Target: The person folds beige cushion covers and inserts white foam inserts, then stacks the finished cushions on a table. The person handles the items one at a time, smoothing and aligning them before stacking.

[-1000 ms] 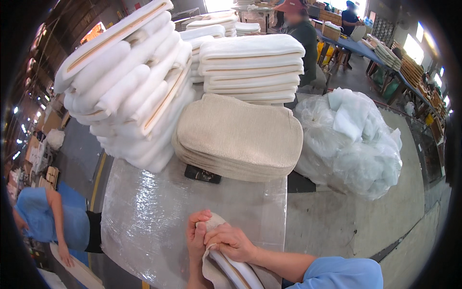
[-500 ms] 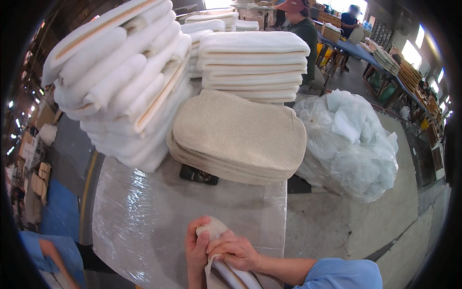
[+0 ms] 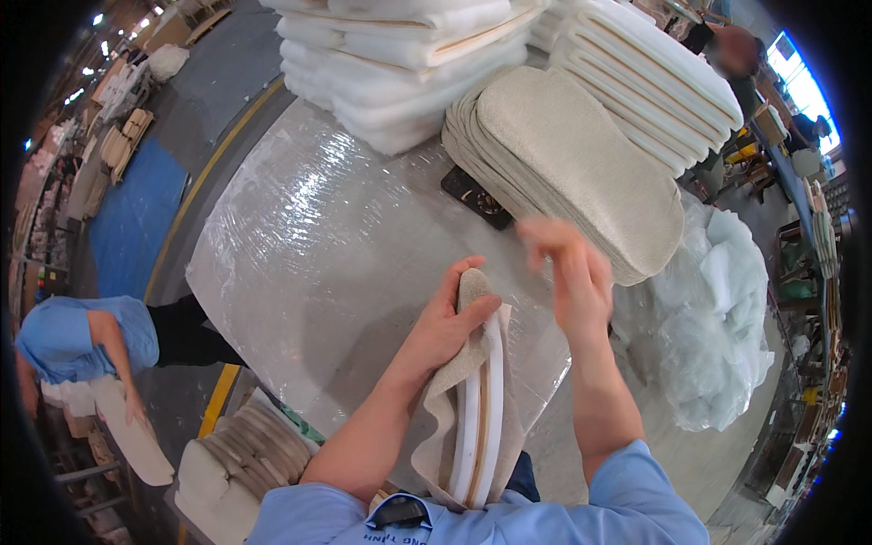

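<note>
My left hand [image 3: 445, 318] is closed around the end of a beige fabric cover [image 3: 474, 289], thumb on one side and fingers on the other. The cover is partly drawn over a long cushion pad [image 3: 480, 409] of white padding with a tan core strip along its edge. Its lower part hangs open, and the padding shows between the cloth sides. My right hand [image 3: 572, 272] is raised off the cover, fingers bent, apart and a little blurred, with nothing seen in them. It is beside a stack of beige oblong covers [image 3: 572, 154].
White padded cushions [image 3: 400, 82] are piled at the far side of the plastic-wrapped table [image 3: 263, 227]. More white pads [image 3: 645, 82] lie behind the covers. A black phone-like object [image 3: 477, 197] touches the stack. Clear plastic bags [image 3: 708, 318] bulge at right. A co-worker in blue [image 3: 109, 336] works at left.
My right hand has let go of the cover and lifted away toward the right. My left hand still grips the cover's end. The view has tilted down and turned.
</note>
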Demonstrator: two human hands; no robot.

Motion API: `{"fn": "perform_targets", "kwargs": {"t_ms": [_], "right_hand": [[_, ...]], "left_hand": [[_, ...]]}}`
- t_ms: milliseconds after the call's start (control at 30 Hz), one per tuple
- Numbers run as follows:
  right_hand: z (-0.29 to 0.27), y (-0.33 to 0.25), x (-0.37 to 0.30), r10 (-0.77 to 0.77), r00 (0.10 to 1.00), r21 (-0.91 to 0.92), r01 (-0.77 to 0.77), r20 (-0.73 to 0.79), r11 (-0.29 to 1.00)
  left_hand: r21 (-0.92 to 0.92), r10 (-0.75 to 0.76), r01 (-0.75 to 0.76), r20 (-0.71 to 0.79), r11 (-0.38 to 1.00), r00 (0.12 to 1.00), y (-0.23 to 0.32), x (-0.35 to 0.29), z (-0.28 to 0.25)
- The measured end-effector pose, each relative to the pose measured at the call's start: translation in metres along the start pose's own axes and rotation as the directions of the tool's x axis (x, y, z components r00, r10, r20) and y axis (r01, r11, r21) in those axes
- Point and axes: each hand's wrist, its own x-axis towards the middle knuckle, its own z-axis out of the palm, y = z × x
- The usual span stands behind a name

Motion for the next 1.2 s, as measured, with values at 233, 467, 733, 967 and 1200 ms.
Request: {"fn": "perform_targets", "kwargs": {"t_ms": [233, 467, 733, 967, 1200], "right_hand": [[0.042, 0.067, 0.060, 0.404, 0.881, -0.023, -0.412, 0.247, 0.911], [0.034, 0.080, 0.046, 0.422, 0.887, -0.031, -0.424, 0.186, 0.905], [0.045, 0.085, 0.026, 0.343, 0.918, 0.033, -0.356, 0.201, 0.934], [0.044, 0.086, 0.000, 0.212, 0.960, -0.022, -0.212, 0.182, 0.977], [0.029, 0.065, -0.006, 0.142, 0.983, -0.081, -0.133, 0.120, 0.988]], "left_hand": [[0.113, 0.144, -0.142, -0.015, 0.983, 0.989, -0.011, 0.007, 0.003], [-0.243, 0.181, -0.167, 0.036, 0.956, 0.983, -0.030, 0.035, -0.027], [-0.111, 0.208, -0.215, -0.077, 0.970, 0.975, -0.022, 0.086, -0.007], [-0.134, 0.221, -0.229, -0.070, 0.964, 0.973, -0.011, 0.083, 0.004], [-0.119, 0.269, -0.280, -0.103, 0.953, 0.958, -0.007, 0.044, 0.004]]}}
